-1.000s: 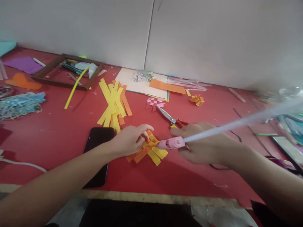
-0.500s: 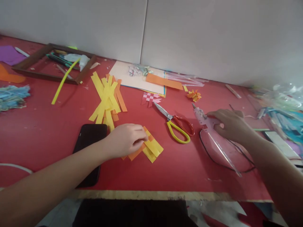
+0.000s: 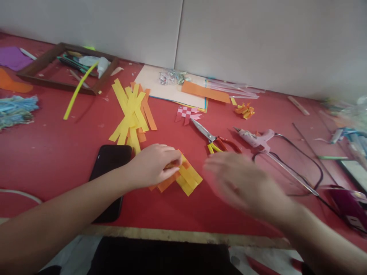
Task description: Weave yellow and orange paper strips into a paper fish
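Observation:
My left hand (image 3: 155, 166) is closed on a woven piece of yellow and orange paper strips (image 3: 189, 177), its fingers and thumb pinching the left part just above the table. The fingers hide some of the weave. To the right, my right hand (image 3: 243, 185) is blurred by motion, its fingers loosely stretched toward the weave, and nothing shows in them. Beyond it lie scissors (image 3: 204, 130) with red and yellow handles, partly covered by the hand. A pink glue gun (image 3: 256, 140) with a clear glue stick rests on the table, apart from the right hand.
A black phone (image 3: 107, 179) lies under my left forearm. Behind it are loose yellow strips (image 3: 130, 110). A pink checkered paper fish (image 3: 185, 113) sits near the cardboard sheet (image 3: 160, 89). A wooden frame (image 3: 94, 89) stands back left; a dark cord (image 3: 319, 168) loops at right.
My right hand has let go of the glue gun and moved left toward the woven paper. The gun has shifted slightly. My left hand keeps its hold on the weave. The view has turned right.

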Demonstrator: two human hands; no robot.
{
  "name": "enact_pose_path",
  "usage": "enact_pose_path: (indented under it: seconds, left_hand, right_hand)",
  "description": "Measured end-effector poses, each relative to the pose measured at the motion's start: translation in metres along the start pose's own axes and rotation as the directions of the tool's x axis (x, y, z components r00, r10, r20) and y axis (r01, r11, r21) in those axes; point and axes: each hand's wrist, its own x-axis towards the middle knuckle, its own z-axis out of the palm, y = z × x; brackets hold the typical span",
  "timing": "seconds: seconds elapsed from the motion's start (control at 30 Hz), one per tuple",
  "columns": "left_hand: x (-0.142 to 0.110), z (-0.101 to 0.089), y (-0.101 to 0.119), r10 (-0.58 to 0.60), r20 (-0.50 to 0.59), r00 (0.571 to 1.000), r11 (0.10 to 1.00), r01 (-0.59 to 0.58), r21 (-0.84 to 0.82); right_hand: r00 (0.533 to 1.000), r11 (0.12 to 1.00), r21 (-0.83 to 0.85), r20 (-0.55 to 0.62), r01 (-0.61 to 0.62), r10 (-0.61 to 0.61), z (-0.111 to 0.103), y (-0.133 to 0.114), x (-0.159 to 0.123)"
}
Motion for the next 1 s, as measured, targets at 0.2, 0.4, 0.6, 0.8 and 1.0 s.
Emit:
enact_pose_path:
  seconds: [0.2, 0.4, 0.6, 0.8, 1.0]
  left_hand:
    - [-0.001, 0.001, 0.001, -0.090, -0.013, 0.996, 0.990, 0.088, -0.109]
    - [0.000, 0.002, -0.001, -0.094, -0.027, 0.995, 0.982, 0.088, -0.165]
    - [-0.001, 0.003, -0.002, -0.122, -0.018, 0.992, 0.977, 0.117, -0.180]
    - [-0.001, 0.003, 0.000, -0.123, -0.029, 0.992, 0.979, 0.117, -0.167]
    - [0.001, 0.003, 0.000, -0.083, -0.061, 0.995, 0.988, 0.074, -0.137]
  right_hand:
    - [0.994, 0.987, 0.128, 0.044, 0.096, -0.102, 0.050, -0.033, 0.015]
    - [0.992, 0.986, 0.113, 0.012, 0.120, -0.122, 0.059, -0.023, 0.008]
    - [0.997, 0.989, 0.131, 0.027, 0.071, -0.075, 0.058, -0.027, 0.010]
    - [0.996, 0.986, 0.164, 0.085, 0.023, -0.037, 0.057, -0.027, -0.005]
    - [0.997, 0.983, 0.183, 0.080, -0.012, -0.003, 0.056, -0.024, -0.009]
